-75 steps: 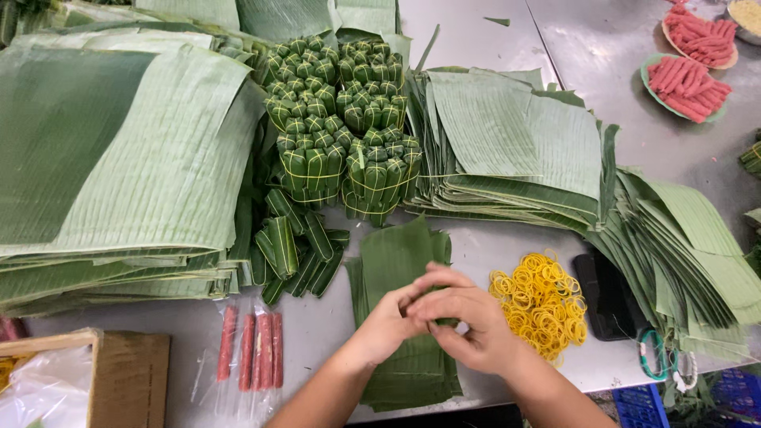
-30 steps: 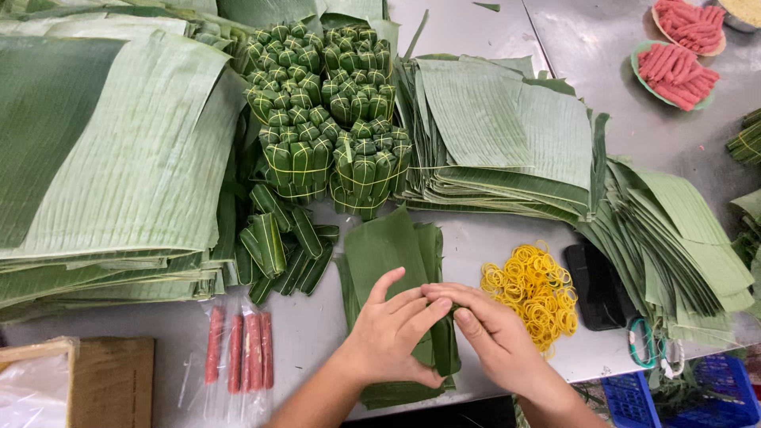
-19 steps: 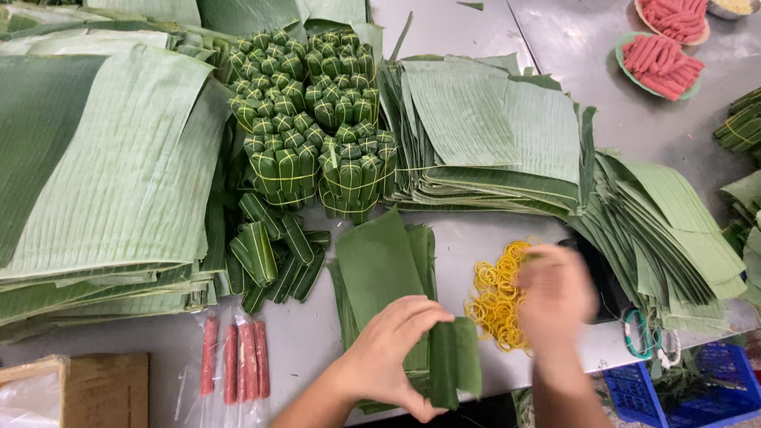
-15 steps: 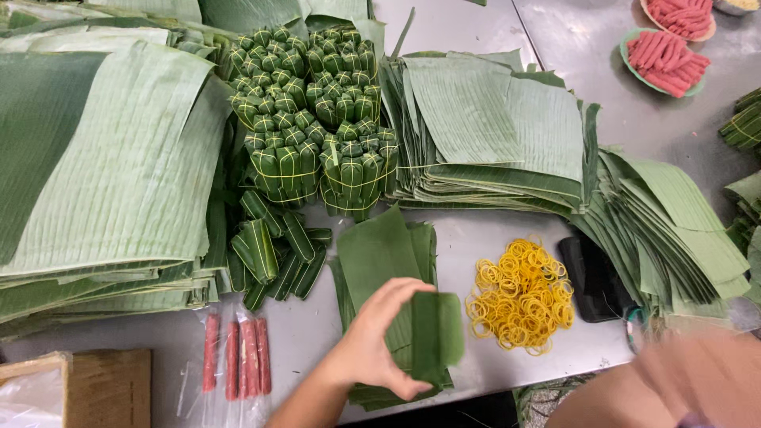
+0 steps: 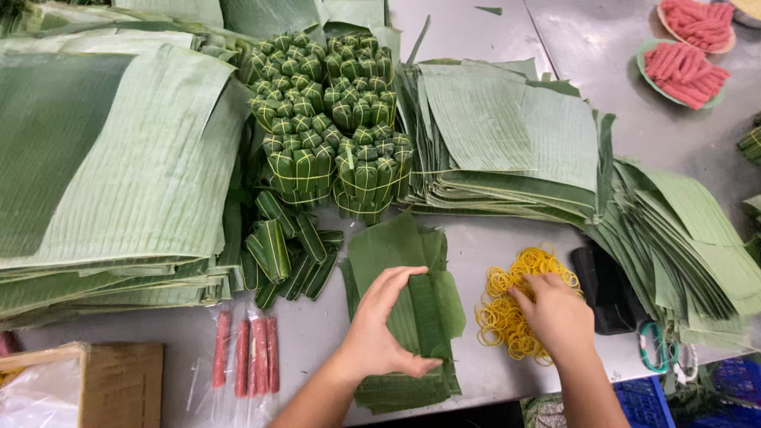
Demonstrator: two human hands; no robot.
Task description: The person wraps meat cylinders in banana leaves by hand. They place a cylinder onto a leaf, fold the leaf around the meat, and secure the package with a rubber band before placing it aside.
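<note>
My left hand [image 5: 379, 333] presses a folded banana-leaf wrap [image 5: 432, 313] down onto a small stack of cut leaf pieces [image 5: 394, 254] at the table's front edge. Thumb and fingers curl around the wrap's left side. My right hand [image 5: 555, 313] rests on a pile of yellow rubber bands [image 5: 507, 305] just right of the stack, fingers down in the bands. Whether it has pinched one I cannot tell.
Bundles of finished wraps [image 5: 329, 127] stand at the back, loose wraps [image 5: 285, 250] in front of them. Big leaf stacks lie left [image 5: 119, 158] and right [image 5: 515, 135]. Pink sausages in plastic [image 5: 246, 357] lie front left, more in bowls [image 5: 682, 71] far right. Scissors [image 5: 662, 353] and a cardboard box [image 5: 95, 384] sit near the edge.
Both hands were folding the wrap together. The right hand let go, swung out to the right and came down on the rubber bands. The left hand kept hold of the wrap.
</note>
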